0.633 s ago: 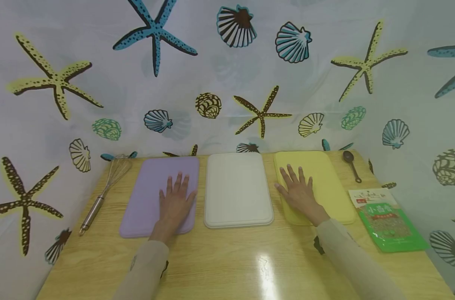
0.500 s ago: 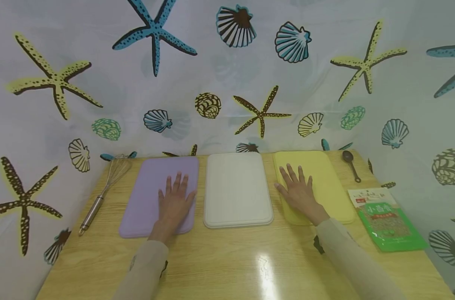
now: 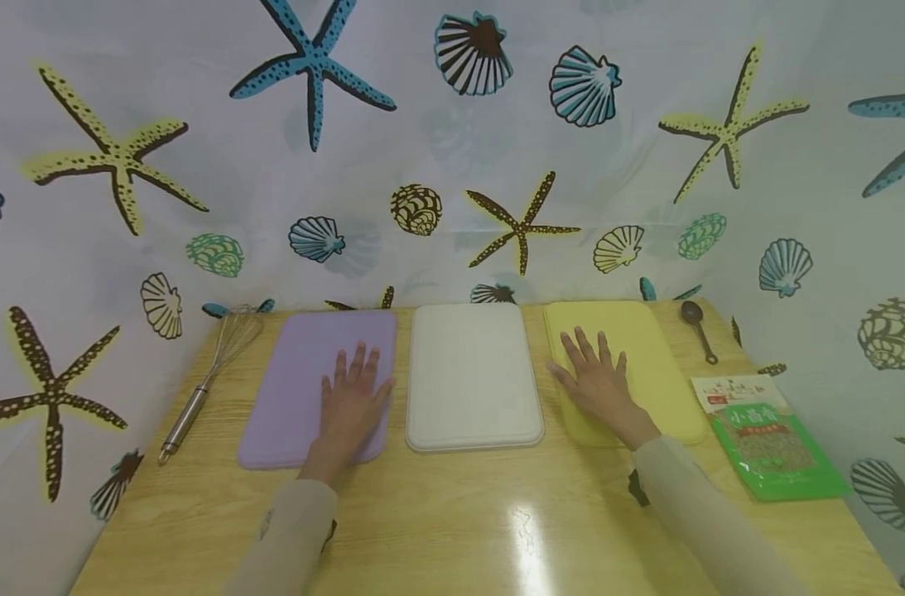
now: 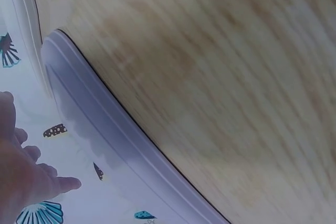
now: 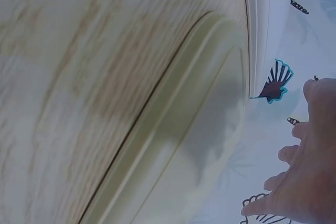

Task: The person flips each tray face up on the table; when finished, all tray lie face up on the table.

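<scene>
My left hand [image 3: 349,407] is held palm down with straight, spread fingers over a purple rectangular board [image 3: 296,372]. The left wrist view shows that hand [image 4: 26,171] raised above the board's surface [image 4: 94,108], with its shadow falling there. Over a yellow rectangular board [image 3: 653,372], my right hand [image 3: 599,387] likewise spreads its fingers. In the right wrist view the right hand [image 5: 310,166] stands off the yellow board [image 5: 178,166], and nothing is held. Between the two lies a white rectangular board [image 3: 473,377].
A metal whisk [image 3: 202,393] lies at the left side of the wooden table [image 3: 437,521]. On the right are a dark brown spoon [image 3: 696,324] and a green seed packet [image 3: 772,439]. A cloth printed with starfish and shells [image 3: 452,149] hangs around the back and sides.
Both hands have shifted very slightly to the right, fingers spread as before. The head view has moved a little; the boards, whisk, spoon and packet stay in place.
</scene>
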Demonstrator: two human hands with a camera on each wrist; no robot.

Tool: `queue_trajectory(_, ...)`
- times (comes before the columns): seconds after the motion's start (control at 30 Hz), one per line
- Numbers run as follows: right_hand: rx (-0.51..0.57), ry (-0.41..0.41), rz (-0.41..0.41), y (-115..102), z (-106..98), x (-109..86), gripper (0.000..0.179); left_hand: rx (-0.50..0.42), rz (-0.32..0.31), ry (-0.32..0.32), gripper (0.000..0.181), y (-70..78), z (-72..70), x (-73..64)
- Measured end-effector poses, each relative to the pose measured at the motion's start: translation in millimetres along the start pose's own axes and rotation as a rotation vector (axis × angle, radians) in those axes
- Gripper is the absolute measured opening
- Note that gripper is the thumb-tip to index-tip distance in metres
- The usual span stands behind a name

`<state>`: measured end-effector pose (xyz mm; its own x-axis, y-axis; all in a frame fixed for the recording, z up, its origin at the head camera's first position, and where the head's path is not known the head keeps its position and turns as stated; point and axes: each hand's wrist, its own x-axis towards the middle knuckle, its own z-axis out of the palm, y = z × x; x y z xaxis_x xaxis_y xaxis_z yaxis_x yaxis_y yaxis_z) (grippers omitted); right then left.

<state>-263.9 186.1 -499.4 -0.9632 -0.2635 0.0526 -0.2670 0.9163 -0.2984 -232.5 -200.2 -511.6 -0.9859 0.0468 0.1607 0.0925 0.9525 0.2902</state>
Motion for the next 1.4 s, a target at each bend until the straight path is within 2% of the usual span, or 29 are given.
queue_trajectory(0.17,-0.002,0.001,0.006,7,-5,-5.1,0.064,-0.019,0.006,-0.017,0.064,9.2,1.2,1.1)
queue_trajectory(0.53,0.012,-0.026,0.033,27,-15,-10.6,0.065,-0.010,0.056,-0.007,0.067,38.9,4.7,16.6)
queue_trajectory(0.73,-0.002,-0.029,0.044,35,-25,-10.4,0.064,0.006,0.103,0.029,0.066,61.1,5.9,23.3)
queue_trajectory(1.03,-0.005,-0.049,0.066,51,-31,-8.6,0.068,0.048,0.114,-0.032,0.065,99.2,-2.0,25.8)
queue_trajectory(1.23,-0.018,-0.080,0.096,64,-26,-10.9,0.071,0.050,0.137,-0.043,0.064,121.1,5.8,23.2)
queue_trajectory(1.4,-0.017,-0.083,0.081,71,-26,-14.8,0.069,0.019,0.152,-0.043,0.064,137.7,14.2,22.8)
